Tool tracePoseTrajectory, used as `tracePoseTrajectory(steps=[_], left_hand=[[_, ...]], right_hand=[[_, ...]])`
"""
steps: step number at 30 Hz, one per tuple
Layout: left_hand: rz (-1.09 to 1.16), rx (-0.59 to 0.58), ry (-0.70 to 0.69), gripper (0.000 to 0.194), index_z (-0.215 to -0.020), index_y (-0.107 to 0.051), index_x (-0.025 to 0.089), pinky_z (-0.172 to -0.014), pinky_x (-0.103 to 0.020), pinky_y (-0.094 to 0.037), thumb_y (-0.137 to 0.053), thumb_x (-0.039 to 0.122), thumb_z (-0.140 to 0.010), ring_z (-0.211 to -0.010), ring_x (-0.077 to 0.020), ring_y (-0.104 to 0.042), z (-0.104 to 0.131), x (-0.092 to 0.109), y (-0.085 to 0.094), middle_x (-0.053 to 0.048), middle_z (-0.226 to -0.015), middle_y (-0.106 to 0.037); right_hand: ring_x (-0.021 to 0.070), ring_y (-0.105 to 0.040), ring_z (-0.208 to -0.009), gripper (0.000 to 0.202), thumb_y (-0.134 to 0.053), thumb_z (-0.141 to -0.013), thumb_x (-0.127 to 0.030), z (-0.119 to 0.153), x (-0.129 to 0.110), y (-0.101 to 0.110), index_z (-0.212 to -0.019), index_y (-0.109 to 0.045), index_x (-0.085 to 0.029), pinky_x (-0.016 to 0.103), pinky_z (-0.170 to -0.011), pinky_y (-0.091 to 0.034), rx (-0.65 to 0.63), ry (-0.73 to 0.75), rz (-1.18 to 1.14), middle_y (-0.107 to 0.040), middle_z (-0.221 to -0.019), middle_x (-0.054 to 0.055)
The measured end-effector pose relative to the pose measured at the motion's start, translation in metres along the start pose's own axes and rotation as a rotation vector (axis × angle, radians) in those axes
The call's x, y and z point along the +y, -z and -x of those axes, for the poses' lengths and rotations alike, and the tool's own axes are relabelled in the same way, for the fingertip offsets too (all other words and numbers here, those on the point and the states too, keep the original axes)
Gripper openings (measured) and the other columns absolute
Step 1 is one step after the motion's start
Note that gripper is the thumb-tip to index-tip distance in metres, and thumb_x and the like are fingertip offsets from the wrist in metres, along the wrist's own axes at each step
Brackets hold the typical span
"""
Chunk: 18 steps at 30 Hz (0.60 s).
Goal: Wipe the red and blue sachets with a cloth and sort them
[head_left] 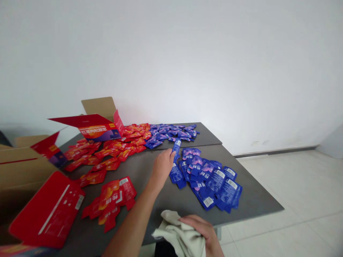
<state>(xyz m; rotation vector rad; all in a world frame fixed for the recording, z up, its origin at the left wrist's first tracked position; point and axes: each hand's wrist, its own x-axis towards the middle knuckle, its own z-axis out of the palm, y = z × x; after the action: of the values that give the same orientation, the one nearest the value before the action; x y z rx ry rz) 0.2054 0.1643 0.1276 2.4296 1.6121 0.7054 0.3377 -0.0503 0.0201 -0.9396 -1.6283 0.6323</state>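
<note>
My left hand (162,165) reaches over the middle of the table, its fingers closed on a blue pouch (176,147) that is held tilted up. Close to the near edge, my right hand (200,226) grips a pale beige cloth (178,233), bunched up. A spread of blue pouches (206,175) with printed fronts and white barcode labels lies just right of my left hand, overlapping one another. To the left of my forearm lies a smaller group of red pouches (109,200).
Further back are a heap of blue pouches (171,132) and a heap of red pouches (128,137). An open red carton (100,132) stands behind at left; another open carton (50,210) fills the near left. The grey table (257,203) ends at right above a tiled floor.
</note>
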Motion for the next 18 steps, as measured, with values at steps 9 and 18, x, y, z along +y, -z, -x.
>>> tracePoseTrajectory(steps=[9, 18], left_hand=[[0.038, 0.010, -0.219, 0.029, -0.118, -0.074, 0.021, -0.102, -0.034, -0.044, -0.048, 0.020, -0.106, -0.116, -0.0233, -0.063, -0.050, 0.009, -0.047, -0.009, -0.119, -0.074], [0.083, -0.118, -0.318, 0.039, -0.138, -0.066, 0.033, -0.117, -0.047, -0.034, -0.062, 0.025, -0.100, -0.142, -0.0258, -0.047, -0.026, -0.021, -0.083, -0.003, -0.145, -0.066]], right_hand=[[0.0251, -0.080, -0.090, 0.041, -0.060, -0.096, -0.058, 0.012, 0.035, -0.001, -0.123, -0.078, -0.033, 0.029, -0.075, -0.064, -0.069, -0.009, 0.013, -0.082, -0.101, 0.010], [0.0267, -0.081, -0.091, 0.041, -0.062, -0.095, -0.054, 0.004, 0.034, 0.013, -0.127, -0.076, -0.032, 0.030, -0.077, -0.065, -0.192, 0.003, -0.005, -0.082, -0.105, 0.011]])
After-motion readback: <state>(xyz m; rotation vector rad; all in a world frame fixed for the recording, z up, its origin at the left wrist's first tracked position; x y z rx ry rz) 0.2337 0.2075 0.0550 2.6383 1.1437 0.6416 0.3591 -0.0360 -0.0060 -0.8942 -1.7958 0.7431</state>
